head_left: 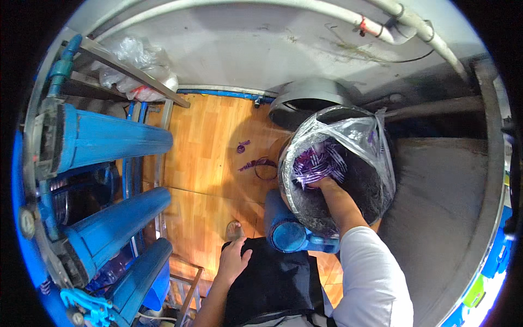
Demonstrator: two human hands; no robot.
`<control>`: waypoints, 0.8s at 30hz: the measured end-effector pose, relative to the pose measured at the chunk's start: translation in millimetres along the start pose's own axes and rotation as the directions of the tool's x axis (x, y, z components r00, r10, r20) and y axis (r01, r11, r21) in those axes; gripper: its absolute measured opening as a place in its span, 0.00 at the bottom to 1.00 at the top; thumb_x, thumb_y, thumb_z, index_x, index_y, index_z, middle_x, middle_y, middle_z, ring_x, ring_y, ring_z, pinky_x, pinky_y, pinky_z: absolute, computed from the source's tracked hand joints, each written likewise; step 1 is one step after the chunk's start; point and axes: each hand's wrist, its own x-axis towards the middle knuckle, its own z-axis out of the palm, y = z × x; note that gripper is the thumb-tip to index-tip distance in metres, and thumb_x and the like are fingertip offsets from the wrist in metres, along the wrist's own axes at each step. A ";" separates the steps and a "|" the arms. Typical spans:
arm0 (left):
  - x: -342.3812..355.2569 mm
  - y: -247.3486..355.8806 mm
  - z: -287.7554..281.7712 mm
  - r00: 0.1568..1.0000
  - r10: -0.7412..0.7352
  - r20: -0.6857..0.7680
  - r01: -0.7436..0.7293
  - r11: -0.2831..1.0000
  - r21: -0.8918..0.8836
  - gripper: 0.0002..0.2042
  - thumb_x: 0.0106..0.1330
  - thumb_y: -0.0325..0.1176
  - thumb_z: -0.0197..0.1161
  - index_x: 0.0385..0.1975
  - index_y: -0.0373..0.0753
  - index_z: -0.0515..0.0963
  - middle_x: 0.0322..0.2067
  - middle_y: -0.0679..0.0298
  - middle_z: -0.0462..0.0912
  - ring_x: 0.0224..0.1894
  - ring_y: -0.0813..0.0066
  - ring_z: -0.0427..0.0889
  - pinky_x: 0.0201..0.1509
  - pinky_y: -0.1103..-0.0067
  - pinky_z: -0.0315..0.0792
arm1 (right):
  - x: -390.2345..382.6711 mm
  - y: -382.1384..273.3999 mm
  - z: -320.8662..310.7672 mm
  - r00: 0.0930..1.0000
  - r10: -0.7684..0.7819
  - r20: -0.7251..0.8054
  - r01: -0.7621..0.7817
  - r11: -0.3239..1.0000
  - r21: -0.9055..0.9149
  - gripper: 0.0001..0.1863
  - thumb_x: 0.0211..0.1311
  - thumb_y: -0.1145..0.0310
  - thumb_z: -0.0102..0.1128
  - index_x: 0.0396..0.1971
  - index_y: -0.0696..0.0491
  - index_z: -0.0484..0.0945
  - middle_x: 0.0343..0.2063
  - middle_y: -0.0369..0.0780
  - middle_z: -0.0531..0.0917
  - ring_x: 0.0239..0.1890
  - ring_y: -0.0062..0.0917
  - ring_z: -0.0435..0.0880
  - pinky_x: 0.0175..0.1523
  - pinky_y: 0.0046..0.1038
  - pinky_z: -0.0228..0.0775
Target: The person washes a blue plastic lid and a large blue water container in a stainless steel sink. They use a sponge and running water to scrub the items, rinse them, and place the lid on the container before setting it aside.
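Right hand [317, 183] in lined bin [364, 188], at purple-white strips [313, 163] (grip hidden, cannot tell); left hand [235, 261], fingers loosely spread, holding nothing, on black cloth [269, 278].

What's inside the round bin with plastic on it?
Purple and white striped material, with the right hand in it. Whatever lies beneath, and most of the hand, is covered.
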 end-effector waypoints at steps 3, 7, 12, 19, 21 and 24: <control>18.2 -13.8 11.8 0.997 0.066 -0.037 -0.069 0.993 -0.097 0.18 0.59 0.31 0.64 0.48 0.31 0.75 0.41 0.48 0.82 0.44 0.51 0.81 0.49 0.65 0.74 | 13.1 23.1 9.3 0.997 0.000 0.078 0.000 1.000 -0.011 0.42 0.55 0.39 0.53 0.70 0.38 0.55 0.61 0.53 0.68 0.67 0.47 0.61 0.65 0.48 0.60; 35.7 9.9 22.8 0.968 0.213 -0.135 -0.230 0.965 -0.124 0.12 0.58 0.26 0.63 0.41 0.33 0.77 0.33 0.53 0.83 0.38 0.56 0.83 0.45 0.66 0.75 | 6.6 40.0 -3.4 0.987 -0.007 0.161 0.016 0.998 -0.056 0.42 0.55 0.40 0.53 0.69 0.39 0.56 0.60 0.53 0.70 0.65 0.46 0.65 0.65 0.46 0.61; 49.0 102.9 35.6 0.701 0.668 -0.248 -0.684 0.729 0.029 0.15 0.53 0.23 0.65 0.43 0.37 0.79 0.40 0.57 0.81 0.42 0.62 0.81 0.49 0.67 0.73 | -34.8 45.2 -51.9 0.987 -0.026 0.161 0.035 0.998 -0.058 0.42 0.54 0.41 0.54 0.69 0.40 0.57 0.58 0.53 0.73 0.64 0.43 0.68 0.65 0.44 0.63; 91.5 182.8 61.6 0.677 0.701 0.225 -0.731 0.602 0.323 0.17 0.59 0.32 0.60 0.49 0.44 0.78 0.52 0.48 0.75 0.52 0.50 0.76 0.59 0.59 0.67 | -123.1 43.7 -89.2 0.973 -0.011 -0.229 0.036 0.994 0.104 0.52 0.32 0.54 0.77 0.63 0.55 0.66 0.48 0.50 0.81 0.52 0.41 0.80 0.60 0.34 0.70; 108.0 188.5 63.6 0.728 0.503 0.465 -0.657 0.705 0.266 0.12 0.58 0.34 0.62 0.42 0.44 0.82 0.44 0.50 0.80 0.46 0.53 0.81 0.54 0.62 0.73 | -147.5 45.6 -96.7 0.988 -0.017 -0.156 0.042 0.987 0.157 0.55 0.29 0.55 0.80 0.65 0.51 0.64 0.53 0.49 0.78 0.56 0.39 0.77 0.62 0.33 0.68; 132.9 194.7 58.1 0.757 0.546 0.359 -0.588 0.809 0.010 0.08 0.56 0.35 0.65 0.34 0.45 0.84 0.34 0.53 0.84 0.37 0.56 0.84 0.43 0.64 0.77 | -180.0 54.2 -108.0 0.979 -0.025 -0.200 0.065 0.978 0.197 0.58 0.23 0.59 0.83 0.64 0.56 0.65 0.49 0.50 0.81 0.55 0.39 0.78 0.61 0.33 0.68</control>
